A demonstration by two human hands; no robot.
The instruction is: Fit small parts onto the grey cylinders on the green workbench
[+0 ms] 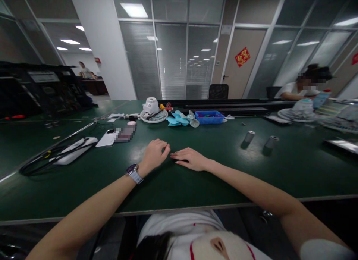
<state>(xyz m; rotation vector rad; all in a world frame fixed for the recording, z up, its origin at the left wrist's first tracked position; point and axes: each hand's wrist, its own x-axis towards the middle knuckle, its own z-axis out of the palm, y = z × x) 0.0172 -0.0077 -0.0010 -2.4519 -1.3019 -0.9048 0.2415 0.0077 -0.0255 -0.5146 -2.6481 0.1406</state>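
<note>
My left hand (pixel 155 154), with a watch (pixel 134 173) on its wrist, rests on the green table (pixel 179 194). Its fingers are loosely bent, with a gap between thumb and fingers, and nothing shows in it. Just to its right, my right hand (pixel 191 159) lies palm down on the tabletop. Those fingers are stretched out toward the left hand, a small space apart from it, and hold nothing. Two silver cans (pixel 250 136) stand beyond my right forearm. Light blue fan blades (pixel 178 119) lie ahead of both hands.
White fan parts (pixel 152 112) and a blue tray (pixel 210 118) sit along the table's far side. On the left are a black cable (pixel 33 167), a white device (pixel 77 151) and a white sheet or box (pixel 105 139). A person (pixel 299 86) sits at the far right.
</note>
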